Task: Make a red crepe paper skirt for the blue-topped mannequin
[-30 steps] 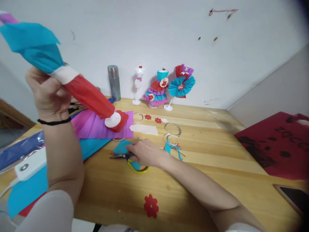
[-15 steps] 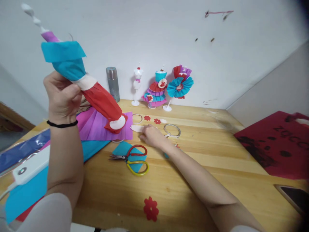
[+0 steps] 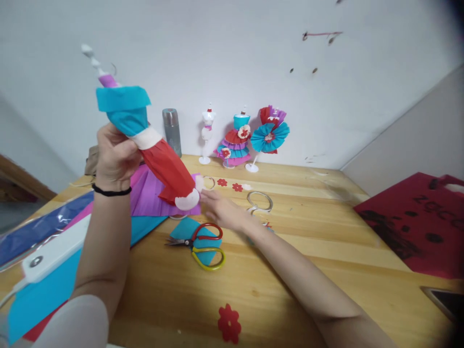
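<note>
My left hand [image 3: 118,157] is wrapped around a miniature dress form [image 3: 168,169] dressed in coloured paper, a blue top, a white waistband and a red skirt. It is tilted, with its white knobbed neck at upper left and its round white base [image 3: 187,200] at lower right. Close to that base, my right hand [image 3: 222,209] pinches a small white paper strip [image 3: 199,183]; its fingertips are partly blurred. Red-and-yellow-handled scissors [image 3: 195,244] lie on a blue paper piece [image 3: 184,227] below the hands.
Three dress forms, one bare [image 3: 207,128], one ruffled [image 3: 237,140] and one with a blue rosette [image 3: 270,137], stand by the wall near a flask [image 3: 171,133]. Purple paper [image 3: 145,198], a tape roll [image 3: 260,201], red paper flowers [image 3: 229,324] and a white power strip [image 3: 54,251] lie on the table.
My left hand has brought the dress form lower and to the right in view. My right hand has lifted the white paper strip from the table toward the form's base.
</note>
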Available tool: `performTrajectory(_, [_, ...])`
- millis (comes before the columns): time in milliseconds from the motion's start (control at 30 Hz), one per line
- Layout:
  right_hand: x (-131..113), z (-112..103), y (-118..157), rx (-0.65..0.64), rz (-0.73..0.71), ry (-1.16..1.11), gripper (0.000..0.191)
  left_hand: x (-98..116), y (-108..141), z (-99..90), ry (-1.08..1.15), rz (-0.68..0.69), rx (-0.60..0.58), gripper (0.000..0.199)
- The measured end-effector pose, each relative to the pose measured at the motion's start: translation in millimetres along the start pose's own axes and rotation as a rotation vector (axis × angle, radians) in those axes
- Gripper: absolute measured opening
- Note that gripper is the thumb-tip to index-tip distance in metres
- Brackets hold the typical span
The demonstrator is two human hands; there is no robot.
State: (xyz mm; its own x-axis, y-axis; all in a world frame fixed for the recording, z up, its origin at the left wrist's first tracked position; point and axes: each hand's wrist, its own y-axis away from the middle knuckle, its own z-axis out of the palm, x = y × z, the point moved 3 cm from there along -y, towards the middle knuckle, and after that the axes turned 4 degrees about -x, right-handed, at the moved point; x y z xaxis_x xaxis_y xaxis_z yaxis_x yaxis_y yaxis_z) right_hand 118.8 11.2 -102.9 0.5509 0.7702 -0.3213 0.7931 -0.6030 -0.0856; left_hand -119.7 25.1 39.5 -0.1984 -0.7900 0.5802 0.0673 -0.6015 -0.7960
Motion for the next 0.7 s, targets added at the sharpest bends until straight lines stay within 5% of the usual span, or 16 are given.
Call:
performTrajectory(100, [-6,4,1,-0.014,-0.144,-0.110,0.041,-10,7,16.3,0.128,-0.091,-0.055,0.041])
performTrajectory(200, [4,0,2,0.038,-0.031,-0.185,0.037,-26,17,32.3,0.223,-0.231,-0.126,0.040])
performTrajectory(400, [27,-37,16,0.481,0.263,-0.514,0.023,-58,42,58.0,0.319,-0.479,-0.273,0.039])
performTrajectory(500, [18,-55,27,0.653,0.187,-0.811,0.025,-69,52,68.6,0.322,-0.546,-0.344,0.036])
performTrajectory(700, [-11,-77,37,0.744,0.023,-0.779,0.033,-76,60,81.7,0.287,-0.529,-0.374,0.031])
